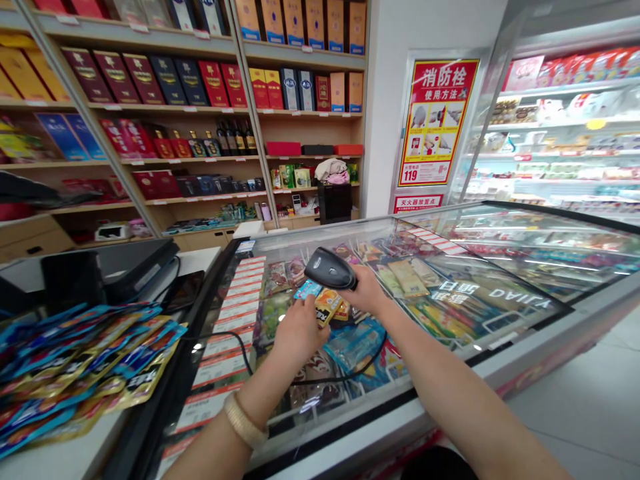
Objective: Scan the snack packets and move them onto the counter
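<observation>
My right hand (369, 291) is wrapped around a black barcode scanner (330, 269), whose head points to the left above the freezer's glass lid. Just below it, my left hand (301, 328), with a beige bangle on the wrist, pinches a small gold-and-black snack packet (327, 305). A blue packet (308, 289) shows at the left fingertips; I cannot tell whether it is a separate one. The scanner's black cable (330, 381) loops over the glass under my forearms.
Under the glass of the chest freezer (493, 363) lie wrapped ice creams. At left, a pile of blue and gold snack packets (100, 363) covers the counter beside black equipment (115, 267). Shelves of boxed bottles (175, 80) stand behind; a lit display fridge (565, 127) is at right.
</observation>
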Tool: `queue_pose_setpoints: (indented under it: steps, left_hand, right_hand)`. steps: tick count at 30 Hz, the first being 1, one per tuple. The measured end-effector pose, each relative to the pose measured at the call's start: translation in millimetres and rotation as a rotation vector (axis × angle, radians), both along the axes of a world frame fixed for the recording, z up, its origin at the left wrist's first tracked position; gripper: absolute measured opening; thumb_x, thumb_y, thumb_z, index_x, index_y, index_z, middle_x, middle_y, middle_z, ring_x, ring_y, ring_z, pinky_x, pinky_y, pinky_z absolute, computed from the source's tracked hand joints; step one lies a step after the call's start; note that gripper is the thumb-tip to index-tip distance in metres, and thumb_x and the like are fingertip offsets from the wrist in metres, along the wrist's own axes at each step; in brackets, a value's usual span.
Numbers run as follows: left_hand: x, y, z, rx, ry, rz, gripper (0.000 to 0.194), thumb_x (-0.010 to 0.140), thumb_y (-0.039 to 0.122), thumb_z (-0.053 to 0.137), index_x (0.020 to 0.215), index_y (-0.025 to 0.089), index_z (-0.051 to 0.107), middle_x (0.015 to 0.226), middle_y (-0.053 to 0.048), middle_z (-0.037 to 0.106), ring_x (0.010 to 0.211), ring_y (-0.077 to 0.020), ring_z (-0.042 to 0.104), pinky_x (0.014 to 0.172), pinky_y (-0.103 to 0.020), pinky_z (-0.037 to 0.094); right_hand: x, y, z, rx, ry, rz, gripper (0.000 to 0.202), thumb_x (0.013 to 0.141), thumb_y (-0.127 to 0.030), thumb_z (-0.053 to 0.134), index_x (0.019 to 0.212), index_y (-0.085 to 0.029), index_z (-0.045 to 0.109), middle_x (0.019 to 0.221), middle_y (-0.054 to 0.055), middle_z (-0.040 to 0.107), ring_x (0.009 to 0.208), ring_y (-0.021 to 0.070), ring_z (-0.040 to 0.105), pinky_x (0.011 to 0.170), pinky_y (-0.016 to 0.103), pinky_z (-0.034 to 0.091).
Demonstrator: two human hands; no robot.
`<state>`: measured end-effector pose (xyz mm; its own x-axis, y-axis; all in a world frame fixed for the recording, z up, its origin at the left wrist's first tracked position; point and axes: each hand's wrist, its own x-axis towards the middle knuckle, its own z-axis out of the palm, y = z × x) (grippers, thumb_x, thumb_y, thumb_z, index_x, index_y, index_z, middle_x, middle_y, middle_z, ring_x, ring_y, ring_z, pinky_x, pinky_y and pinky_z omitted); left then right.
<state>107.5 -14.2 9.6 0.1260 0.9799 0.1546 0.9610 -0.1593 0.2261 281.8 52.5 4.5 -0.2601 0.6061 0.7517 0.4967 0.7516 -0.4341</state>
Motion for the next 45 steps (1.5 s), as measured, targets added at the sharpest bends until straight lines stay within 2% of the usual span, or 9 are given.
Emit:
queue_pose_setpoints:
  steps: [2,5,9,12,15,19,24,30,45]
  left_hand:
    - [-16,2,4.7,-0.035,-0.189,-0.001,0.044,0.07,0.031,0.067,0.111,0.018,0.057,0.09,-0.01,0.068,0.085,-0.0253,0.067,0.075,-0.034,0.049]
    - [-48,4,13.6,-0.166,-0.679,0.025,0.042,0.068,0.039,0.068,0.106,0.02,0.062,0.075,-0.004,0.069,0.069,-0.0213,0.066,0.063,-0.031,0.051]
    - [-83,3,17.8,-0.305,-1.36,0.195,0.029,0.07,0.042,0.068,0.087,0.019,0.067,0.077,-0.01,0.072,0.066,-0.023,0.067,0.061,-0.037,0.056]
    - [-93,3,12.2,-0.338,-1.617,0.329,0.019,0.076,0.036,0.063,0.084,0.019,0.067,0.075,-0.012,0.072,0.065,-0.0241,0.069,0.062,-0.038,0.056]
    - [-92,3,4.3,-0.321,-1.626,0.378,0.016,0.081,0.029,0.056,0.089,0.019,0.066,0.078,-0.011,0.073,0.069,-0.0222,0.07,0.061,-0.032,0.055]
    - [-89,3,-2.8,-0.209,-1.505,0.344,0.016,0.081,0.022,0.055,0.093,0.018,0.064,0.084,-0.007,0.073,0.075,-0.0187,0.07,0.062,-0.026,0.055]
    - [-90,5,-7.1,-0.124,-1.461,0.274,0.017,0.081,0.019,0.054,0.094,0.016,0.065,0.094,-0.007,0.072,0.079,-0.017,0.068,0.065,-0.027,0.057]
    - [-91,8,-12.8,-0.081,-1.385,0.23,0.022,0.08,0.021,0.054,0.097,0.017,0.068,0.097,-0.006,0.071,0.08,-0.0173,0.067,0.063,-0.027,0.058]
    - [-86,4,-8.6,-0.048,-1.35,0.225,0.031,0.078,0.022,0.055,0.104,0.016,0.069,0.1,-0.007,0.071,0.091,-0.0212,0.066,0.063,-0.027,0.056]
  right_hand:
    - [0,0,0.0,0.002,0.01,0.0,0.011,0.069,-0.028,0.062,0.077,-0.02,0.062,0.071,0.004,0.067,0.065,0.0186,0.06,0.062,0.026,0.045]
    - [0,1,-0.1,-0.004,0.03,0.008,0.012,0.069,-0.028,0.061,0.077,-0.019,0.062,0.069,0.004,0.066,0.064,0.0188,0.059,0.062,0.027,0.045]
    - [0,0,-0.3,-0.001,0.041,0.025,0.012,0.068,-0.026,0.06,0.078,-0.019,0.062,0.069,0.003,0.066,0.063,0.0186,0.059,0.061,0.027,0.044]
    - [-1,-2,-0.7,0.011,0.038,0.049,0.012,0.07,-0.027,0.061,0.078,-0.019,0.063,0.071,0.004,0.067,0.064,0.0188,0.06,0.061,0.027,0.044]
    - [-3,-4,-1.1,-0.002,0.005,0.077,0.014,0.071,-0.029,0.062,0.08,-0.019,0.064,0.074,0.005,0.068,0.067,0.0192,0.061,0.064,0.027,0.045]
    - [-5,-8,-0.9,-0.085,-0.083,0.136,0.016,0.07,-0.026,0.063,0.084,-0.019,0.066,0.076,0.003,0.069,0.069,0.0189,0.063,0.066,0.027,0.047]
    - [-8,-12,1.9,-0.165,-0.199,0.197,0.02,0.068,-0.023,0.065,0.088,-0.018,0.066,0.082,0.004,0.069,0.074,0.0188,0.064,0.07,0.026,0.047]
    - [-9,-15,5.0,-0.196,-0.212,0.192,0.021,0.068,-0.019,0.064,0.089,-0.019,0.066,0.084,0.002,0.07,0.076,0.0175,0.063,0.072,0.025,0.046]
    - [-9,-12,2.8,-0.19,-0.246,0.184,0.021,0.07,-0.023,0.064,0.09,-0.017,0.066,0.084,0.004,0.068,0.075,0.0182,0.062,0.07,0.025,0.046]
